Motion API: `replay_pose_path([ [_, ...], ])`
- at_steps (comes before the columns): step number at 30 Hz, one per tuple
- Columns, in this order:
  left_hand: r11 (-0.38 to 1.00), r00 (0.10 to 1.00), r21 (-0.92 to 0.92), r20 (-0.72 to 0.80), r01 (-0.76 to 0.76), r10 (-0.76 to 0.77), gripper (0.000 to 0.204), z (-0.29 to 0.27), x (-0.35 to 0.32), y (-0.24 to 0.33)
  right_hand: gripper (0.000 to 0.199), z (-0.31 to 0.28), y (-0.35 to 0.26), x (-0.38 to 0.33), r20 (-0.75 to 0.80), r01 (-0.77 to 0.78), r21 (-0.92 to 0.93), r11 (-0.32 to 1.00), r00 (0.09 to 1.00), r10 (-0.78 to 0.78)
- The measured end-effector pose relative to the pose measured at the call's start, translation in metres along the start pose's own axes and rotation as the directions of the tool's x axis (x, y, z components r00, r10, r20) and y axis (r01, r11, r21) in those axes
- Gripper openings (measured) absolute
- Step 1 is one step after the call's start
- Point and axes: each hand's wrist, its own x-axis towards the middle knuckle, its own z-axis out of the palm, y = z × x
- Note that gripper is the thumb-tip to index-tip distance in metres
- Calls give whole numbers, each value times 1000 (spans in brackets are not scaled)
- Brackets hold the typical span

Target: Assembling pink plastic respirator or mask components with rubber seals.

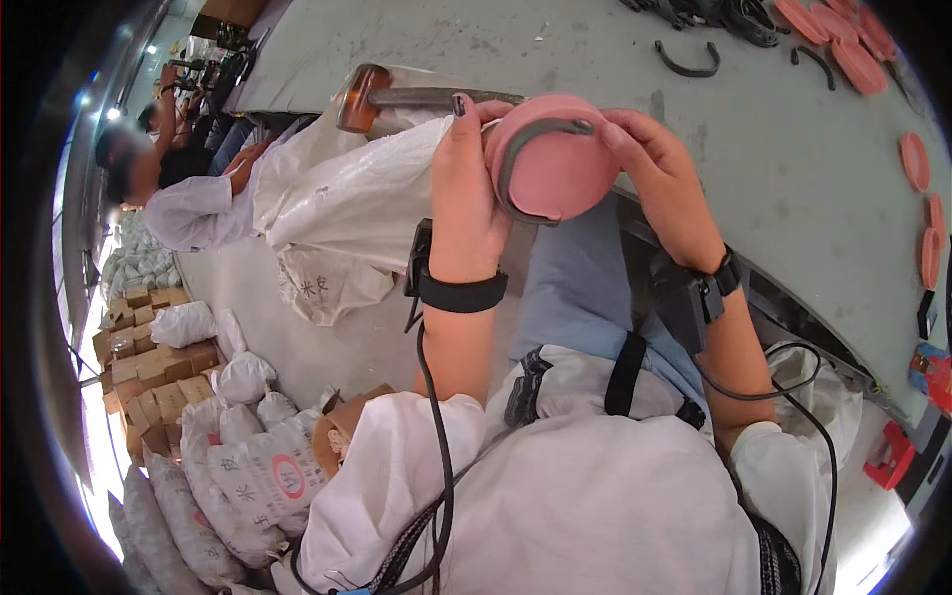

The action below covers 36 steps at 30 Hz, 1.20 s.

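Above the near edge of the table, a pink round plastic piece with a raised rim is held up between both hands. A grey curved strip, shaped like a handle, runs round its left side from top to bottom. My left hand is closed on the left side of the piece, thumb up. My right hand grips its upper right edge, with the fingertips partly hidden. Just behind the left hand lies a mallet with an amber head, its handle running behind the pink piece.
On the grey table, grey curved strips and several pink oval pieces lie at the far right. A white woven sack hangs at the left edge. Another person sits beyond. Filled sacks and cardboard boxes stand at lower left.
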Motion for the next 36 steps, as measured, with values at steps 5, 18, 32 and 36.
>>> replay_pose_path([
  [5,966,992,232,81,-114,97,36,-4,-13,-6,33,6,0,16,7,-176,-89,980,984,177],
  [18,469,620,782,-138,-409,772,29,-214,109,107,32,-59,32,53,-241,-127,-170,977,967,83],
  [32,69,996,994,85,-84,-12,35,-205,59,64,34,-26,45,53,10,115,-681,723,989,-148],
  [36,-274,957,919,290,-283,-17,21,-158,11,41,42,16,66,77,115,262,-736,625,957,-265],
])
